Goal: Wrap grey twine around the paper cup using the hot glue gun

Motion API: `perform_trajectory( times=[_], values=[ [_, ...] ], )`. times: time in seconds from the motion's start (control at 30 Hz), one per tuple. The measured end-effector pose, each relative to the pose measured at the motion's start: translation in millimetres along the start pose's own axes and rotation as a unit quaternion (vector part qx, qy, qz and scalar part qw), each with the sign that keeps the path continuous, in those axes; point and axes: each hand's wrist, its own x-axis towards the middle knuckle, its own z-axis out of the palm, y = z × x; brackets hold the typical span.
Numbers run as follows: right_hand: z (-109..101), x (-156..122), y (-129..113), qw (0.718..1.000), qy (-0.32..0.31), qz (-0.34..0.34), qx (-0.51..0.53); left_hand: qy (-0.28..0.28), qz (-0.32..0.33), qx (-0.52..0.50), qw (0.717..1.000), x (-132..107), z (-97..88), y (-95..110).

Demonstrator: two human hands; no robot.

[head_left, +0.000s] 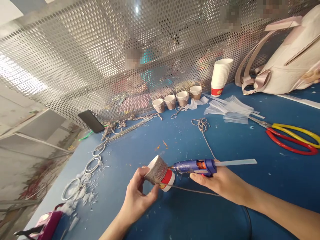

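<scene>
My left hand (140, 195) grips a paper cup (170, 182), tilted on its side. Grey-brown cord is wound round the upper part of the cup; its red and white lower part is bare. In my right hand (222, 183) is a blue glue gun (193, 166), a clear glue stick (237, 162) jutting from its back. The gun's nozzle points at the cup, by the edge of the wound cord. A loose length of cord (195, 191) runs from the cup to my right hand, and more cord lies in a tangle (201, 125) beyond it.
Cord-wrapped small baskets (182, 99) stand in a row against the perforated metal panel (105, 60). Stacked paper cups (221, 78), glue sticks (231, 108), scissors (287, 131) and a pale backpack (287, 63) are at the right. A phone (91, 121), cord rings (93, 165) and scraps lie left.
</scene>
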Motion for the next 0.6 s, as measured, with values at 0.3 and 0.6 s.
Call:
perform_trajectory(
  times=[0.3, 0.6],
  values=[
    [-7, 11, 5, 0.991, 0.006, 0.089, 0.102, 0.035, -0.014, -0.031, 0.999, 0, -1.8, 0],
    [7, 37, 33, 0.942, 0.159, -0.037, -0.294, 0.011, 0.024, 0.102, 0.994, -5, 3.3, 10]
  ],
)
